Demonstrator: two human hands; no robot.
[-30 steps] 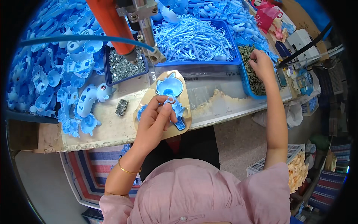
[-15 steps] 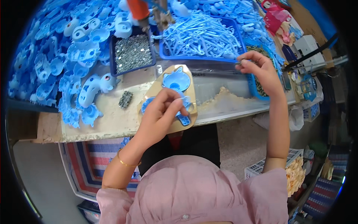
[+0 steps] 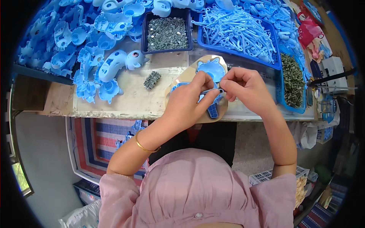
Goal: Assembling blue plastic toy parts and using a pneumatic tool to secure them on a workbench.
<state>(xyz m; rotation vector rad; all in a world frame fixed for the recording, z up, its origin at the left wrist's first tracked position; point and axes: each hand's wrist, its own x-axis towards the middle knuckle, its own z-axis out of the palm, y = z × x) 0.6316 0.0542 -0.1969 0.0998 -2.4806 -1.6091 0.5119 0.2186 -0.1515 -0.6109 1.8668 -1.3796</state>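
My left hand (image 3: 186,102) is over a tan rounded board (image 3: 178,80) and pinches a thin blue-grey rod (image 3: 208,91) with a ring-shaped end. Just beside it, my right hand (image 3: 247,90) has thumb and fingers closed at the ring end; whatever small piece they hold is hidden. Light-blue moulded plastic parts lie in the board: a bowl-shaped one with small points (image 3: 211,68) at its far end and a ribbed stem (image 3: 213,111) at the near edge. Both hands cover the middle of the board.
Behind the board stand a dark tray of small metal pieces (image 3: 167,34) and a blue tray of thin looped rods (image 3: 237,32). A blue basket of greenish metal pieces (image 3: 292,81) is at right. Blue toy shells (image 3: 110,22) heap up at left, near a small metal clump (image 3: 152,80).
My right hand has come from the basket at right to my left hand over the board. The left hand now shows a thin rod in its pinch. The view has shifted.
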